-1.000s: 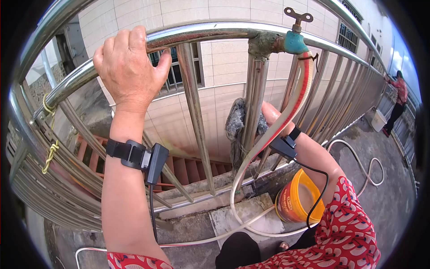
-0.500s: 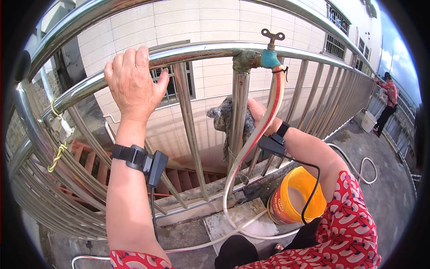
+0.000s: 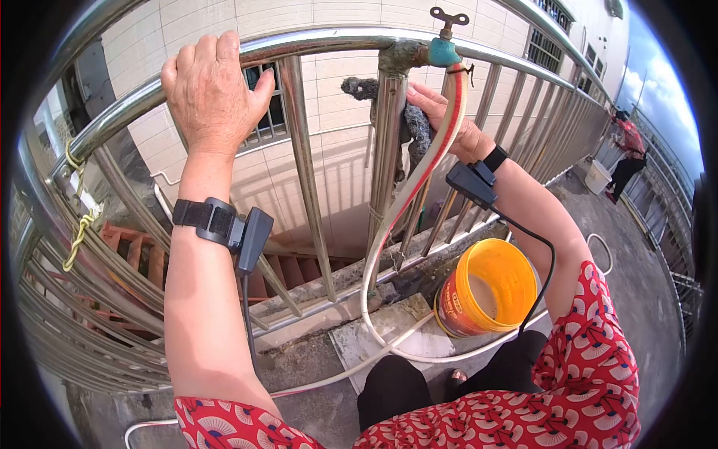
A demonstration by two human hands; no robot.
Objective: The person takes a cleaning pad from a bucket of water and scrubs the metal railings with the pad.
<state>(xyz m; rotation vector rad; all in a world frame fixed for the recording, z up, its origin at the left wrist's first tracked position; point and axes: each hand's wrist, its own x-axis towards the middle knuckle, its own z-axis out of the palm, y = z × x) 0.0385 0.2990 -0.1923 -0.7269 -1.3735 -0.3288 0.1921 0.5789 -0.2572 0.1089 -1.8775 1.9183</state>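
My left hand [image 3: 211,93] is curled over the metal top rail [image 3: 307,45], thumb along the near side. My right hand [image 3: 453,120] presses a wet grey rag [image 3: 417,129] against the upright steel pipe [image 3: 386,138], just below the tap. One end of the rag sticks out on the pipe's left side; part of it is hidden behind the pipe. Above stands a tap [image 3: 446,49] with a teal body and a rusty handle. A cream hose [image 3: 447,142] with a red stripe hangs from it, passing in front of my right hand's fingers.
A yellow bucket [image 3: 497,288] with cloudy water stands by my knees. The hose loops over a pale slab [image 3: 396,323]. Beyond the railing, reddish stairs [image 3: 131,251] go down. Farther right, another person [image 3: 628,150] stands by a white bucket [image 3: 597,177].
My right hand has moved the rag up the pipe, nearer to the tap. My left hand keeps its hold on the rail. The view has tilted down a little.
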